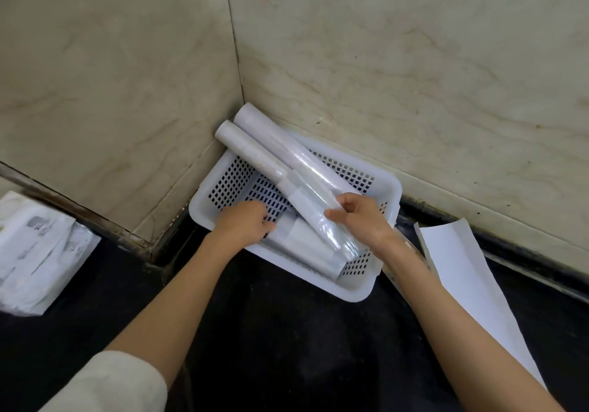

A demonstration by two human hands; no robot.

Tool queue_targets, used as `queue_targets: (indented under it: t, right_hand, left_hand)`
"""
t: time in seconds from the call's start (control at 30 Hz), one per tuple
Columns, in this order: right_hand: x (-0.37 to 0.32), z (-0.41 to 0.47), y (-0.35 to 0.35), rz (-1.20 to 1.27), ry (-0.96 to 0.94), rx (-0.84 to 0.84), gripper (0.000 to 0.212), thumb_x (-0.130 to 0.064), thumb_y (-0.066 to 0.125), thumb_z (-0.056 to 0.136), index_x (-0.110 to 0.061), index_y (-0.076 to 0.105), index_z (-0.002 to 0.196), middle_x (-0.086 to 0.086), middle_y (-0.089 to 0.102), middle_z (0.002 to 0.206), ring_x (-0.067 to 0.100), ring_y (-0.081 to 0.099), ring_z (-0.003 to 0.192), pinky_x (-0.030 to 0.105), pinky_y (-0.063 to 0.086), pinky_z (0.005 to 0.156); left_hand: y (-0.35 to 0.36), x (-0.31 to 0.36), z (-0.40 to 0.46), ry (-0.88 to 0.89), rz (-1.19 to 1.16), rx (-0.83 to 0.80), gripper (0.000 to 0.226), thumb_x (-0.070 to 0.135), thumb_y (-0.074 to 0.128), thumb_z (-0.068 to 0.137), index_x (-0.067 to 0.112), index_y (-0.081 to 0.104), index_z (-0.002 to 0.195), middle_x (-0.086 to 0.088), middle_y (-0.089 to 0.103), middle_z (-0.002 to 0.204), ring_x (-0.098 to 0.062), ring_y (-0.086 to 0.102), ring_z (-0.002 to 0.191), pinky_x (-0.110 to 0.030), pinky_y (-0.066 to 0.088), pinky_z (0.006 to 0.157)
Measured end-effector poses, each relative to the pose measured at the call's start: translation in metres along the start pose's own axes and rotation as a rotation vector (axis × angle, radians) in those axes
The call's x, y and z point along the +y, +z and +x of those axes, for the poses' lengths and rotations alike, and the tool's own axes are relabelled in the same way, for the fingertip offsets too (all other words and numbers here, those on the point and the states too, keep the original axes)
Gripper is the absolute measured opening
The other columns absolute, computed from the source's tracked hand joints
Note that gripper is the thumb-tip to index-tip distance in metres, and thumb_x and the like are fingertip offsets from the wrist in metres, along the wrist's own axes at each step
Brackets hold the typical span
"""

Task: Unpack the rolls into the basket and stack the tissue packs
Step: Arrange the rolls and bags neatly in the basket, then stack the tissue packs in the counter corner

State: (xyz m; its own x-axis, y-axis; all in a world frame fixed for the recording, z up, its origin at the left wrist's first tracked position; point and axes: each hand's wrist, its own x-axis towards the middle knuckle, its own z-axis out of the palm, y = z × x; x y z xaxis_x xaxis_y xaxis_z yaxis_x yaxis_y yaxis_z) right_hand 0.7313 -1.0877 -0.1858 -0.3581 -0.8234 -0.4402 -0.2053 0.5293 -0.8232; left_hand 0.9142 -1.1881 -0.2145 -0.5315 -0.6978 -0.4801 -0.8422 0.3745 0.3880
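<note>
A: What sits closest to the camera?

B: A pale sleeve (105,383) on the left arm, over a dark counter (287,348). Both bare forearms reach forward from there.

A: And the hands?

B: The left hand (243,222) is curled inside the basket (353,290), fingers (266,225) bent together against the wrapped rolls lying low in it; whether they actually grip one I cannot tell. The right hand (358,217) has its fingers (338,212) spread over the near part of a long roll (306,185), thumb on one side, holding it.

A: Where do the rolls go from those fingers?

B: Two long rolls run away from them, up and to the left, their far ends (237,125) sticking out over the basket's far rim into the wall corner.

A: Anything to the sides?

B: Right of the right hand, a white sheet of paper (462,271) lies on the counter. Far left of the left hand, tissue packs (38,252) lie piled; their grey print is too blurred to read.

A: Behind it all?

B: Beige marbled wall tiles (382,45).
</note>
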Motion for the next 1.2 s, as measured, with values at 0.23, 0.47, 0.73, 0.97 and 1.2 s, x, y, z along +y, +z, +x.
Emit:
queue_targets:
  t: [0.23, 0.47, 0.73, 0.97, 1.2]
  right_hand:
    - [0.019, 0.003, 0.029, -0.25, 0.043, -0.198, 0.03, -0.014, 0.065, 0.084, -0.009, 0.056, 0.112, 0.008, 0.057, 0.12, 0.023, 0.054, 0.111, 0.03, 0.04, 0.092]
    - [0.032, -0.009, 0.034, -0.795, -0.361, 0.011, 0.042, -0.015, 0.061, 0.086, -0.01, 0.05, 0.126, 0.013, 0.053, 0.125, 0.03, 0.051, 0.112, 0.037, 0.044, 0.09]
    - [0.032, -0.019, 0.02, -1.108, -0.383, -0.327, 0.044, -0.018, 0.045, 0.093, -0.018, 0.042, 0.137, 0.005, 0.018, 0.157, 0.023, 0.026, 0.141, 0.037, 0.032, 0.111]
    - [-0.003, -0.06, 0.023, -1.028, -0.514, -0.203, 0.052, -0.031, 0.044, 0.095, -0.017, 0.03, 0.143, 0.009, 0.027, 0.153, 0.026, 0.032, 0.136, 0.036, 0.028, 0.11]
    - [-0.039, -0.114, 0.077, -0.936, -0.755, -0.228, 0.058, -0.038, 0.047, 0.093, -0.016, 0.028, 0.143, 0.009, 0.036, 0.147, 0.025, 0.041, 0.129, 0.035, 0.034, 0.108]
  left_hand:
    - [0.015, -0.014, -0.04, 0.403, -0.098, 0.449, 0.026, 0.015, 0.05, 0.092, 0.013, 0.06, 0.116, -0.005, 0.059, 0.116, -0.018, 0.053, 0.105, -0.038, 0.044, 0.093]
    - [0.016, 0.011, -0.024, 0.199, 0.196, -0.197, 0.055, 0.048, 0.014, 0.096, 0.026, 0.018, 0.146, 0.006, 0.012, 0.157, -0.015, 0.016, 0.143, -0.046, 0.015, 0.113]
    - [0.014, 0.023, -0.033, 0.21, 0.326, -0.195, 0.051, 0.042, 0.013, 0.098, 0.025, 0.027, 0.144, 0.002, 0.008, 0.158, -0.018, 0.009, 0.144, -0.047, 0.014, 0.115]
    - [0.018, -0.006, -0.125, 0.3, 0.056, 0.396, 0.043, 0.029, 0.044, 0.096, 0.017, 0.042, 0.136, -0.005, 0.034, 0.15, -0.021, 0.031, 0.138, -0.038, 0.026, 0.115]
    - [0.019, -0.075, -0.226, 0.029, 0.06, 0.484, 0.045, 0.027, 0.048, 0.094, 0.02, 0.04, 0.138, -0.006, 0.038, 0.147, -0.02, 0.038, 0.133, -0.035, 0.032, 0.109]
